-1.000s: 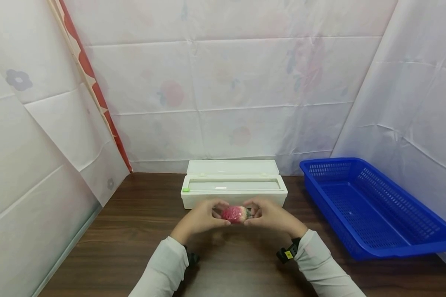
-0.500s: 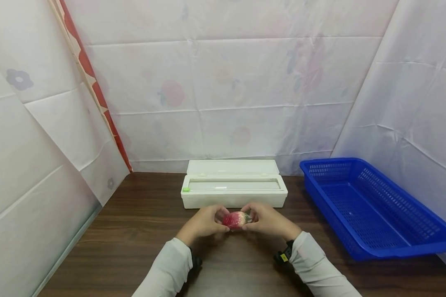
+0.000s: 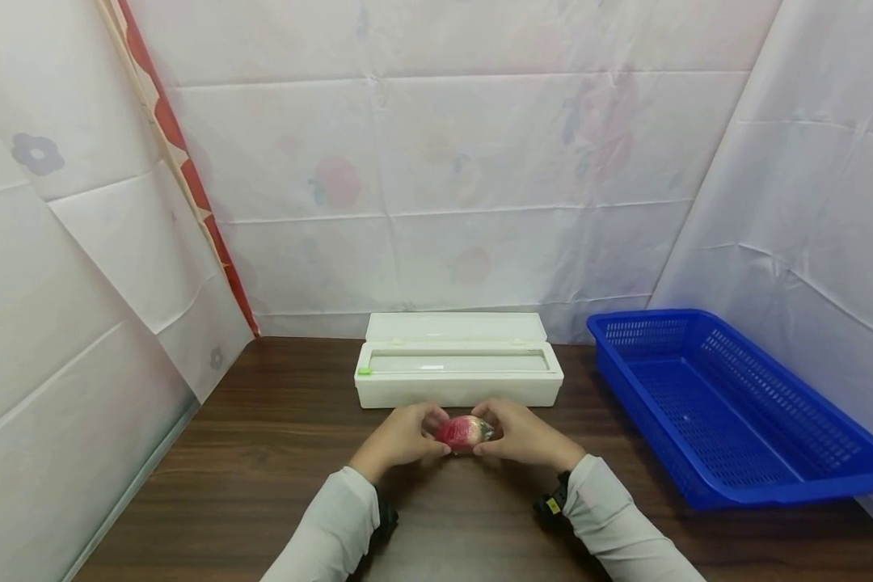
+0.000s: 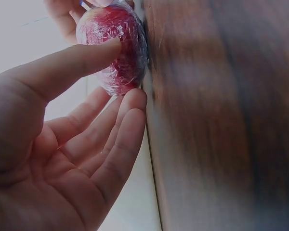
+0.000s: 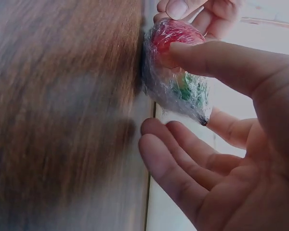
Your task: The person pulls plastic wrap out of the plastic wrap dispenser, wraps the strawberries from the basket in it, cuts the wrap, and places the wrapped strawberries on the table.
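Note:
A red fruit (image 3: 461, 433), pale toward one end with a green tip, is wrapped in clear cling film. It sits low at the tabletop between both hands. My left hand (image 3: 402, 436) holds its red end, the thumb lying across the film in the left wrist view. From the other side my right hand (image 3: 525, 435) holds the green-tipped end, its thumb on the wrapped fruit (image 5: 176, 72) in the right wrist view. Some fingers of each hand stand apart from the fruit. Just behind the hands is a white cling film dispenser (image 3: 458, 392) with its lid raised.
A green slider (image 3: 364, 372) sits at the left of the dispenser's front edge. To the right stands a blue perforated plastic basket (image 3: 698, 477). The dark wooden table (image 3: 262, 453) is bordered by white printed sheets (image 3: 436, 162) at the back and sides.
Both hands have come down and slightly nearer with the wrapped fruit, from in front of the dispenser to the tabletop. Over the last half second they barely move.

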The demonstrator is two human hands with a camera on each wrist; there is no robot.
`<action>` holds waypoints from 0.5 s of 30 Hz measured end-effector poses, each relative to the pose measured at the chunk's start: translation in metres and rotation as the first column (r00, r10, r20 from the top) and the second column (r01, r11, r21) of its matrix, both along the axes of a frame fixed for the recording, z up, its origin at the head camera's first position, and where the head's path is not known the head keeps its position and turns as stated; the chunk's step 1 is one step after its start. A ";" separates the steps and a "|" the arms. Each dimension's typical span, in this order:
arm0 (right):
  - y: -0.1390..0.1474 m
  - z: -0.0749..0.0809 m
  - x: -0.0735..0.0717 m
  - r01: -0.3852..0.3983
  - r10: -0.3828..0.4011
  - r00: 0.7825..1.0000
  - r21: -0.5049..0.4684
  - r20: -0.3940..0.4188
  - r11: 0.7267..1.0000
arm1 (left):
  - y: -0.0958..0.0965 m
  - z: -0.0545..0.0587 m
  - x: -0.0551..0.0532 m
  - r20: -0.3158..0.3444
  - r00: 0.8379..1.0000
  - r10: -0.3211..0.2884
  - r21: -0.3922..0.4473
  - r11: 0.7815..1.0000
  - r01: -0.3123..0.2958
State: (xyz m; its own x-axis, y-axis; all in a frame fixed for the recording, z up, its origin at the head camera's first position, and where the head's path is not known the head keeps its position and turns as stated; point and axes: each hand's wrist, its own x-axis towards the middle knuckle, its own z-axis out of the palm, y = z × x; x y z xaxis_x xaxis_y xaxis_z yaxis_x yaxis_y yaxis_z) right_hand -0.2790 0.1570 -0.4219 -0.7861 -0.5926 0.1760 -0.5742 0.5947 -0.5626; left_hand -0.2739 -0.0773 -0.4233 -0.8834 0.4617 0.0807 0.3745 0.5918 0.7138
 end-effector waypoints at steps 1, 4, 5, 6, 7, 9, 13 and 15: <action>0.000 0.000 0.000 -0.006 0.006 1.000 -0.005 -0.001 1.000 | 0.000 0.000 0.000 0.003 1.000 0.001 0.001 1.000 -0.001; -0.001 0.000 0.000 -0.013 0.013 1.000 -0.006 0.003 1.000 | 0.000 0.001 0.002 0.009 1.000 0.004 0.000 1.000 -0.004; -0.002 0.000 0.000 -0.015 0.015 1.000 -0.006 0.005 1.000 | 0.000 0.001 0.002 0.012 1.000 0.005 0.000 1.000 -0.005; -0.002 0.001 0.000 -0.015 0.016 1.000 -0.007 0.008 1.000 | 0.000 0.002 0.002 0.016 1.000 0.004 0.001 1.000 -0.004; -0.002 0.001 0.000 -0.017 0.017 1.000 -0.008 0.012 1.000 | -0.001 0.002 0.002 0.020 1.000 0.003 0.002 1.000 -0.003; -0.002 0.001 0.000 -0.013 0.013 1.000 -0.010 0.029 1.000 | -0.001 0.003 0.003 0.028 1.000 -0.001 0.003 1.000 0.000; -0.002 0.002 0.000 -0.010 0.011 0.999 -0.022 0.048 1.000 | -0.003 0.006 0.004 0.032 0.999 -0.004 -0.004 1.000 0.005; -0.002 0.002 0.000 -0.009 0.010 0.999 -0.026 0.046 1.000 | -0.004 0.008 0.004 0.023 1.000 -0.008 -0.011 1.000 0.008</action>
State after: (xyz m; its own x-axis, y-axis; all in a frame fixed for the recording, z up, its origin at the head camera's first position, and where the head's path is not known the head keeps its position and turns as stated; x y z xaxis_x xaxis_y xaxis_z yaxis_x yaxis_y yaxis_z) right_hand -0.2789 0.1554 -0.4201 -0.7879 -0.5959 0.1552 -0.5532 0.5742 -0.6036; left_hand -0.2696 -0.0817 -0.4156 -0.8812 0.4695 0.0552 0.3629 0.5970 0.7155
